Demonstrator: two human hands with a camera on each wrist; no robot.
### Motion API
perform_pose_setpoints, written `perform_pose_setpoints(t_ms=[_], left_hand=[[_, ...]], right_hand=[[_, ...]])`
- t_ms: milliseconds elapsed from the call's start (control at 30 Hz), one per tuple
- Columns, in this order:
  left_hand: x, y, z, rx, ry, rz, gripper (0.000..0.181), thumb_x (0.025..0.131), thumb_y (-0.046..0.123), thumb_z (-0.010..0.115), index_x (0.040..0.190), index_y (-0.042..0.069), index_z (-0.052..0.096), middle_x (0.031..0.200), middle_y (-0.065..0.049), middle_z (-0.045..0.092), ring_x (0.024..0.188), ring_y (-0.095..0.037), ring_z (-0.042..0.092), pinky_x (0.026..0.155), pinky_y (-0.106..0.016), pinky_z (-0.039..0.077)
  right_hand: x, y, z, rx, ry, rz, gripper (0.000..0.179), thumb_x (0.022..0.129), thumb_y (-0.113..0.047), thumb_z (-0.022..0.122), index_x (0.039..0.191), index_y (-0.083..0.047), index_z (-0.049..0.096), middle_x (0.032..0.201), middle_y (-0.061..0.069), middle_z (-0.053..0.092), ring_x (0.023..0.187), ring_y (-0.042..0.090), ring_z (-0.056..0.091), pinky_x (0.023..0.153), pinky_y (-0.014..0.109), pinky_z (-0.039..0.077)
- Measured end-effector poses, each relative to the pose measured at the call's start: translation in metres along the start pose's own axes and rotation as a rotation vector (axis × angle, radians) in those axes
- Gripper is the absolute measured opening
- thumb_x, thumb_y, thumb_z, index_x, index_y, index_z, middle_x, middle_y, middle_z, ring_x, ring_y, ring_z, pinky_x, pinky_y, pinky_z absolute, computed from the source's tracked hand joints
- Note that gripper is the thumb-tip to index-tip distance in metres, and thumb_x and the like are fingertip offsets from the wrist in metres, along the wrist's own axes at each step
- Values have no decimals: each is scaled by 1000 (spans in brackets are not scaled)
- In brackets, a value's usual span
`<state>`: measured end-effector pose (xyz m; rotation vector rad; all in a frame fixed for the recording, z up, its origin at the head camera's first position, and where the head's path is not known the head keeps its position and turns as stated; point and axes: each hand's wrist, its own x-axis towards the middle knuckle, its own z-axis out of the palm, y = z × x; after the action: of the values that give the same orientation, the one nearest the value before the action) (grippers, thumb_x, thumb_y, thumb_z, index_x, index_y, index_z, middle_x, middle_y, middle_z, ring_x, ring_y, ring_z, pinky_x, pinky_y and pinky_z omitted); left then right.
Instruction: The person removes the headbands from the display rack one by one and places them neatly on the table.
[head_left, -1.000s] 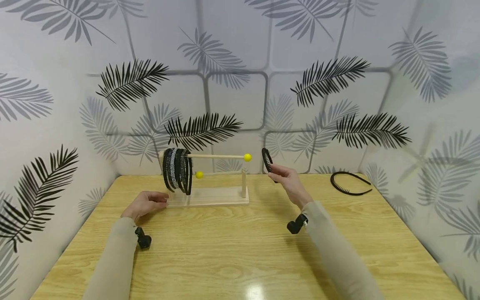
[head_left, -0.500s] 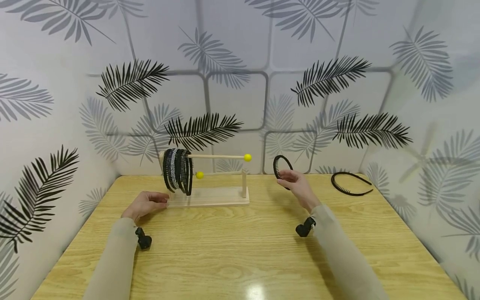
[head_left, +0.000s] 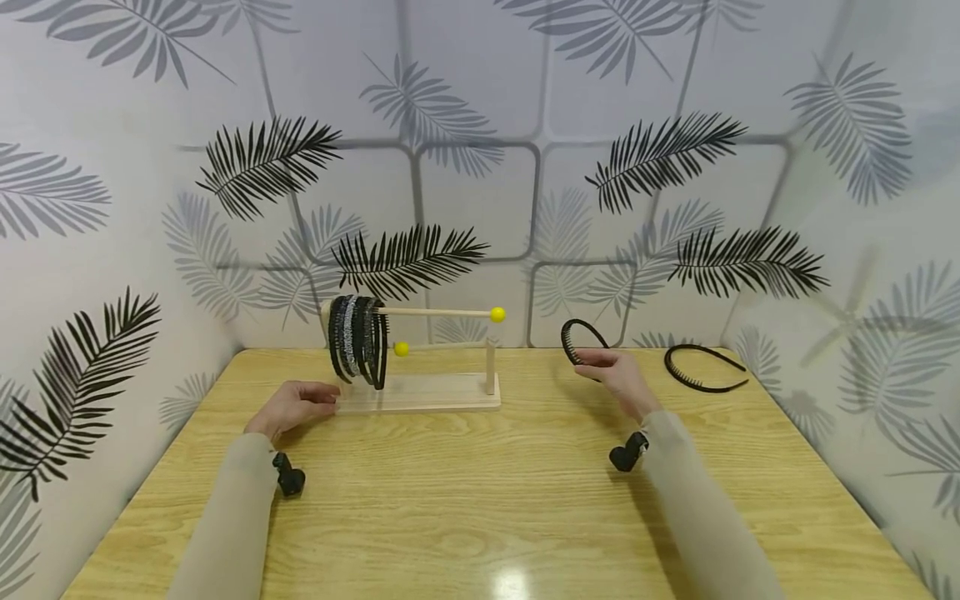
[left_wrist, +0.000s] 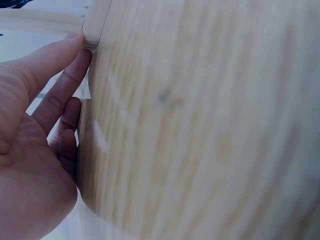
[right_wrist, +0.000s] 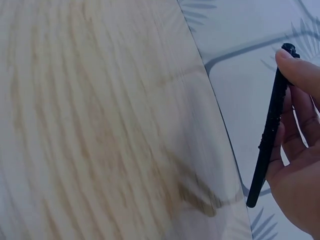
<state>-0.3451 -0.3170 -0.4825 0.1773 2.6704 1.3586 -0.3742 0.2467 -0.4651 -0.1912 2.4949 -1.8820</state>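
My right hand (head_left: 618, 379) pinches a black toothed headband (head_left: 566, 337) between thumb and fingers, to the right of a wooden headband stand (head_left: 435, 393). Seen edge-on in the right wrist view, the same headband (right_wrist: 270, 125) runs as a slim dark bar along the fingers. At the stand's left end, my left hand (head_left: 296, 407) grips the corner of the base; the left wrist view has the thumb on the wood (left_wrist: 96, 25) and the index fingertip just below. Several black and grey headbands (head_left: 360, 342) hang together at the left of the stand's upper rod.
Another black toothed headband (head_left: 667, 363) lies on the wood-grain table (head_left: 465, 500) at the back right. Yellow balls cap the upper rod (head_left: 498, 315) and the lower rod (head_left: 402, 349). A leaf-patterned wall (head_left: 480, 200) closes off the back and both sides.
My right hand has moved right and slightly down, away from the stand, and the headband in it has turned to show its curve. The left hand has stayed on the base.
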Motion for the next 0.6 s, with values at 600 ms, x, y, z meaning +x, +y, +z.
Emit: perform_pose_setpoints(t_ms=[600], left_hand=[[-1, 1, -1, 8, -17, -5, 43, 92, 21, 71, 130, 2, 64, 122, -16, 67, 104, -18, 63, 94, -39, 49]], right_hand=[[-4, 19, -38, -375, -95, -55, 33, 90, -11, 72, 121, 0, 69, 126, 23, 64, 124, 39, 54, 104, 49, 42]])
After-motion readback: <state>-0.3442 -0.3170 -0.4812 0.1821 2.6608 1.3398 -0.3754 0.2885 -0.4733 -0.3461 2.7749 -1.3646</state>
